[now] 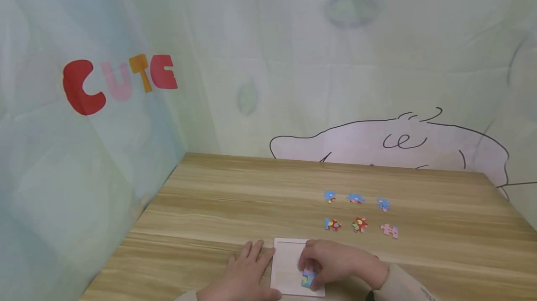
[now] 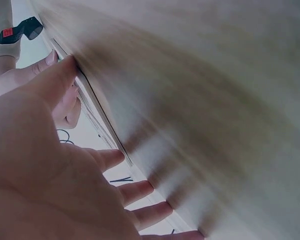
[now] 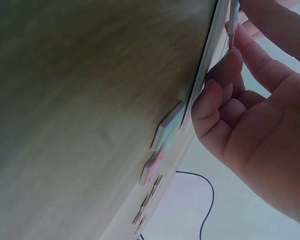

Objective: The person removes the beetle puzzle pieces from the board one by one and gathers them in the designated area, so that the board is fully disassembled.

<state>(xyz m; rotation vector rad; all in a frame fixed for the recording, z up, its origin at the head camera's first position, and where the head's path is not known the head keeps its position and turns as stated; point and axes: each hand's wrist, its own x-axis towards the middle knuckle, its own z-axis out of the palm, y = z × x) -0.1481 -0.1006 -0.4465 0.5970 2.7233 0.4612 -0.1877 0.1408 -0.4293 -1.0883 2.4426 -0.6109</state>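
In the head view a white puzzle tray [image 1: 286, 263] with a low rim lies on the wooden table between both hands. My right hand [image 1: 331, 261] pinches a blue-green jigsaw piece [image 1: 307, 280] over the tray's lower right corner. The right wrist view shows that piece [image 3: 233, 21] edge-on between thumb and fingers, with the other fingers curled beside it. My left hand [image 1: 247, 273] lies with spread fingers at the tray's left side. In the left wrist view its thumb [image 2: 60, 80] and fingertips reach the tray's edge and the tabletop.
Beyond the tray, loose jigsaw pieces lie in two rows, among them a blue one [image 1: 355, 198], a red one [image 1: 360, 224] and a pink one [image 1: 389, 230]. Patterned fabric walls [image 1: 251, 58] enclose the wooden table [image 1: 218, 198] at the back and left.
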